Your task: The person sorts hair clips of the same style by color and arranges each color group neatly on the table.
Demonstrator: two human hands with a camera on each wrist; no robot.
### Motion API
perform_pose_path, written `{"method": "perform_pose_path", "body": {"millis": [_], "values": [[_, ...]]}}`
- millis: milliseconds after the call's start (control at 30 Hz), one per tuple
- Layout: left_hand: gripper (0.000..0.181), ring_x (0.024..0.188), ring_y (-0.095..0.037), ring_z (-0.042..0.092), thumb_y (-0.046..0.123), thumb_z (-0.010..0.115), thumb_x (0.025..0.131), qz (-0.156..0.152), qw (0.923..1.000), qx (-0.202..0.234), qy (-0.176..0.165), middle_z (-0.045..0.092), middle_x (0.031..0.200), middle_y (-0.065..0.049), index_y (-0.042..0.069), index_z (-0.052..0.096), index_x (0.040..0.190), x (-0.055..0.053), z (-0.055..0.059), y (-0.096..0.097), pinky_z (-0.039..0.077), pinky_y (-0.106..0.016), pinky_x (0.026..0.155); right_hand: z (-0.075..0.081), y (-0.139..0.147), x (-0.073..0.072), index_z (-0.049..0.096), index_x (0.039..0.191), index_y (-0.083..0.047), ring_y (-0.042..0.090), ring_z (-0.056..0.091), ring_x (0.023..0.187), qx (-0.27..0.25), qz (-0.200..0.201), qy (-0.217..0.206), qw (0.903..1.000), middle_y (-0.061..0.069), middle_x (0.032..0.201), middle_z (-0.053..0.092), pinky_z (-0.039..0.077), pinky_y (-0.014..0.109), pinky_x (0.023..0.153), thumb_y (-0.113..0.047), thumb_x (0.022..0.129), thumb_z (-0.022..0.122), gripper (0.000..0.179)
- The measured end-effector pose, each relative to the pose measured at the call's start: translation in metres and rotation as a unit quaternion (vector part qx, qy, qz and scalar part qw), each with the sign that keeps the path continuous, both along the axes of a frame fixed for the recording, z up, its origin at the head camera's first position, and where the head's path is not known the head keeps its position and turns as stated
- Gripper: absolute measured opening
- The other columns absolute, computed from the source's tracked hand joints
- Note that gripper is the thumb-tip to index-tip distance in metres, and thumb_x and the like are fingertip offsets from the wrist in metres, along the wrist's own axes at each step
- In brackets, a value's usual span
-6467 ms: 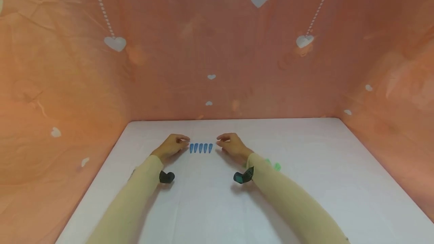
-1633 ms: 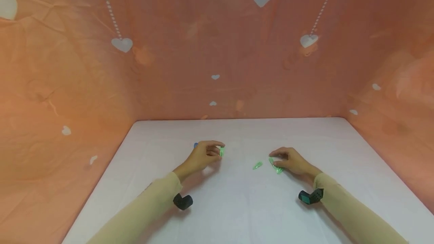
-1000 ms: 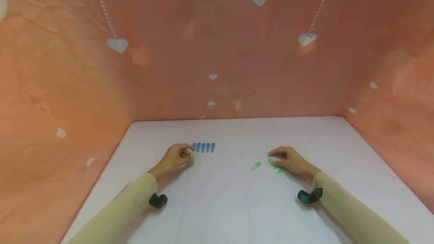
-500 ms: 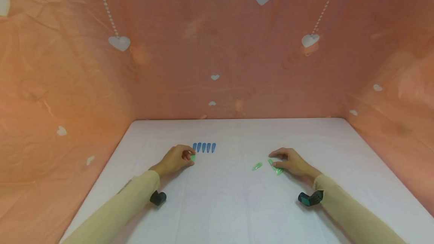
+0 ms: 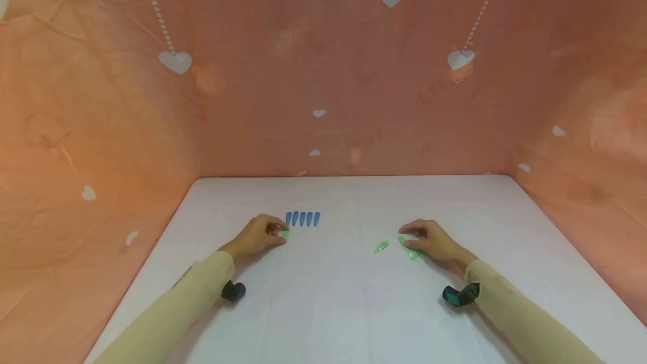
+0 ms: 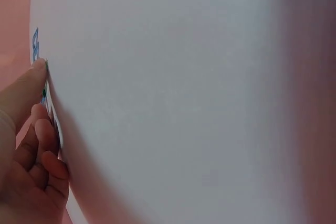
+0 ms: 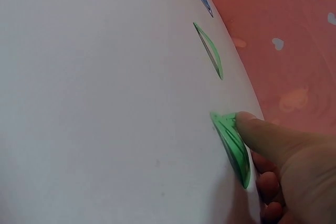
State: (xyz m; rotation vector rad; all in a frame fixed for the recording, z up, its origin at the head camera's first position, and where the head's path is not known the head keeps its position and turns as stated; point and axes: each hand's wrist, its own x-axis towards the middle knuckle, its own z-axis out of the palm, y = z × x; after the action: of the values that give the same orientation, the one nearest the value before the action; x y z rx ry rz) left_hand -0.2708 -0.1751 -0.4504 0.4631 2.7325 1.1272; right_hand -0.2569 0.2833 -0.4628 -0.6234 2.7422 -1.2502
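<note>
Green clip [image 5: 285,234], held by the left hand [image 5: 256,236], shows as a small bright patch between thumb and fingers, which pinch it; its direction is too covered to tell. It sits just nearer the person than the left end of a row of five blue clips [image 5: 302,219]. These are slim teardrops, side by side, long axes running away from the person, narrow ends toward the person. Farther right, a loose green clip [image 5: 381,246] lies flat, a shiny, open-framed teardrop, its long axis slanting from near left to far right. Beyond it is a bunch of green clips [image 7: 233,150], overlapping, one slanting from far left to near right. The right hand [image 5: 438,241] touches them with its thumb; whether it grips them I cannot tell. All the loose clips rest on the white table [image 5: 323,302].
</note>
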Motion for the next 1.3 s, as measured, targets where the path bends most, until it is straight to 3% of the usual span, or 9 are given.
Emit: {"method": "perform_pose_path", "body": {"millis": [233,400,867,1133,1300], "values": [[0.026,0.074,-0.015,0.046,0.008,0.078,0.087,-0.010,0.9994,0.024,-0.022,0.048,0.076,0.000,0.000,0.072,0.111,-0.002,0.000,-0.002,0.038,-0.023,0.066,0.002,0.000,0.002,0.069,0.123,-0.002,0.036,0.057,0.123,-0.001,0.006,-0.012,0.9999,0.019,0.128,0.066,0.045,0.028,0.100,-0.015,0.092,0.073,0.034],[0.024,0.074,-0.014,0.045,0.009,0.076,0.089,-0.020,0.9990,0.022,-0.034,0.045,0.074,0.001,0.000,0.070,0.111,-0.004,0.003,0.002,0.037,-0.025,0.069,0.003,0.003,0.004,0.070,0.122,-0.002,0.034,0.057,0.123,-0.004,0.011,-0.007,0.9999,0.018,0.127,0.067,0.045,0.023,0.099,-0.013,0.092,0.072,0.031],[0.025,0.075,-0.015,0.045,0.007,0.075,0.089,0.003,0.9980,0.027,-0.057,0.046,0.074,0.001,0.001,0.069,0.112,-0.004,0.001,0.005,0.038,-0.026,0.070,0.005,0.003,0.004,0.070,0.121,-0.002,0.021,0.057,0.115,-0.023,0.017,-0.026,0.9993,0.018,0.126,0.067,0.045,0.020,0.092,-0.016,0.094,0.071,0.031],[0.025,0.074,-0.014,0.046,0.007,0.076,0.088,0.009,0.9981,0.029,-0.053,0.046,0.074,0.001,0.000,0.071,0.111,-0.003,0.002,0.003,0.038,-0.026,0.071,0.009,-0.001,-0.001,0.070,0.121,-0.003,0.034,0.059,0.120,0.035,0.026,-0.015,0.9989,0.016,0.125,0.067,0.047,0.034,0.101,-0.017,0.092,0.073,0.032],[0.025,0.074,-0.014,0.046,0.007,0.076,0.088,0.013,0.9978,0.032,-0.056,0.046,0.074,0.001,0.001,0.071,0.112,-0.003,0.002,0.002,0.039,-0.027,0.072,0.014,-0.009,-0.001,0.071,0.116,0.003,0.017,0.058,0.094,0.047,0.038,-0.003,0.9982,0.009,0.100,0.067,0.048,0.025,0.084,-0.012,0.090,0.074,0.029]]}}
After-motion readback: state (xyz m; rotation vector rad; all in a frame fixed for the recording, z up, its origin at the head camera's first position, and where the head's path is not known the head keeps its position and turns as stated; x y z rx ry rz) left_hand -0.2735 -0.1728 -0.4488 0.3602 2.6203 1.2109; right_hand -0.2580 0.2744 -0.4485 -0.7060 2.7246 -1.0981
